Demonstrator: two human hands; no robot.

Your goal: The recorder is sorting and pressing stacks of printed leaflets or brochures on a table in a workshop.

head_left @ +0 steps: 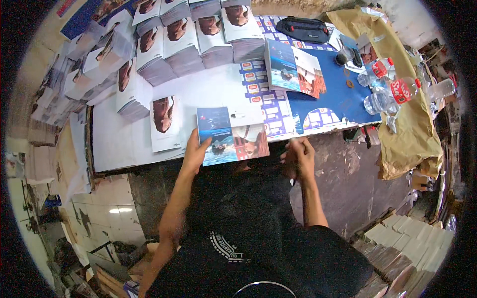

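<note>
My left hand (pixel 195 150) grips the left edge of a printed brochure (pixel 239 141), thumb on top. Its visible face is blue on the left and shows pictures of people on the right. The brochure hangs over the table's front edge. To its right and apart from it, my right hand (pixel 300 156) is closed with curled fingers; whatever they may hold is hidden. A thin white pile of folded brochures (pixel 165 124) lies left of my left hand. Farther right, more brochures with the same print (pixel 293 72) lie on a blue sheet (pixel 333 107).
Tall brochure stacks (pixel 181 49) line the back and left of the white tabletop (pixel 208 87). A black pouch (pixel 304 30), plastic bottles (pixel 385 97) and brown paper (pixel 410 141) are at the right. Paper stacks (pixel 402 243) stand at the lower right.
</note>
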